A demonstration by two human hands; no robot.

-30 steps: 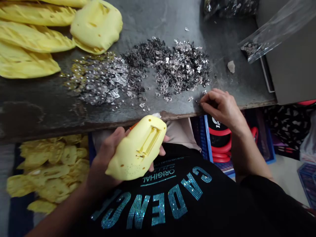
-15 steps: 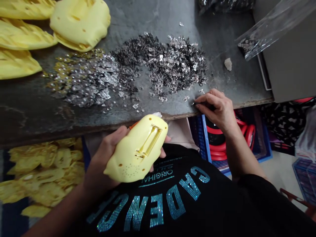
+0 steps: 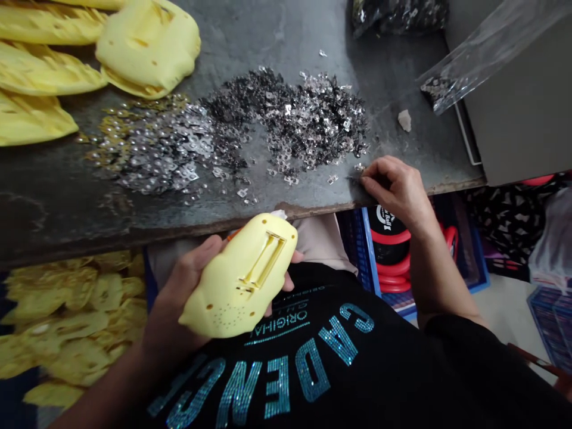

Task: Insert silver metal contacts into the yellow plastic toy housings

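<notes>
At the bench (image 3: 67, 226), left hand (image 3: 187, 289) gripping a yellow shell (image 3: 239, 280); right hand (image 3: 395, 190) apart, near metal clips (image 3: 313, 125)

Worn gray metal bench top (image 3: 67, 223)

Small metal pieces (image 3: 304, 128) heaped just beyond the right fingers (image 3: 370, 179), yellow plastic shells (image 3: 147, 50) well left of them, a pale chip (image 3: 404, 120) beyond.

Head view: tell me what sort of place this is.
Probably a hand-assembly workshop: a yellow moulded plastic shell held, a heap of similar yellow shell halves below, and small stamped silvery metal pieces spread on a dark worktop.
</notes>
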